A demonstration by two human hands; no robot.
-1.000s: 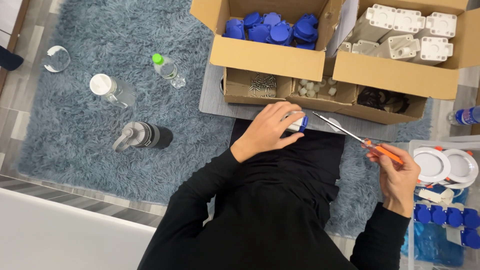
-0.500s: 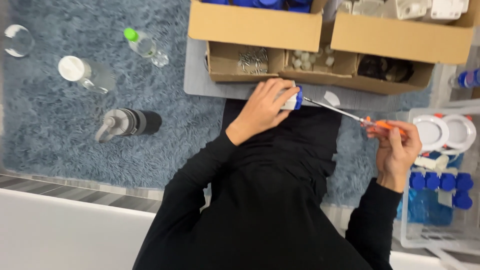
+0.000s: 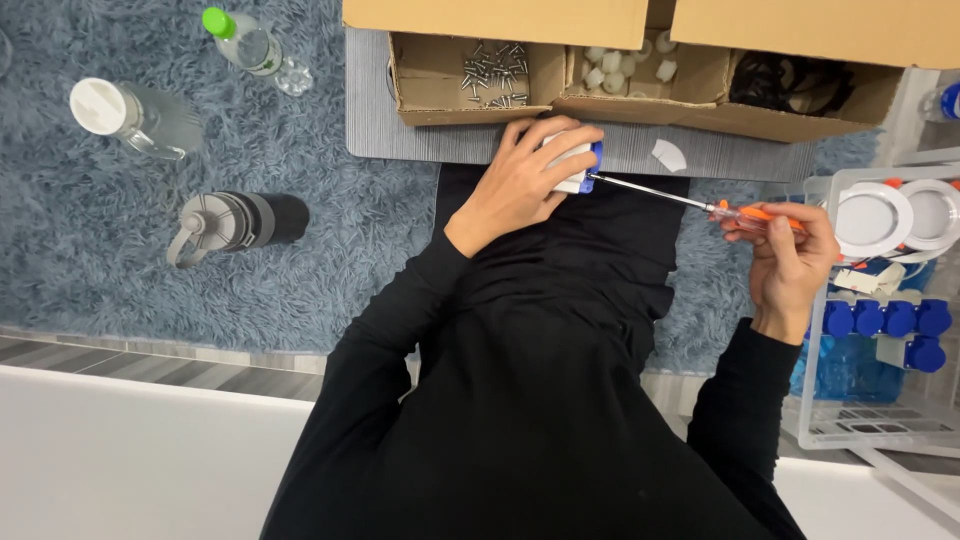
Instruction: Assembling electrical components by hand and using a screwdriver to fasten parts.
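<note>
Screwdriver [image 3: 700,205] over lap, grey shaggy rug [image 3: 120,260] beneath.

view has shifted: boxes [image 3: 500,20] now cut by top edge, bottles [image 3: 235,220] moved toward upper left; right hand [image 3: 790,265] with screwdriver [image 3: 690,203] sits higher.

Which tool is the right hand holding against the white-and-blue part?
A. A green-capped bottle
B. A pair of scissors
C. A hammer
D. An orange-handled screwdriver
D: the right hand grips the orange handle of a screwdriver, whose thin metal shaft runs to the white-and-blue part under the left hand.
</note>
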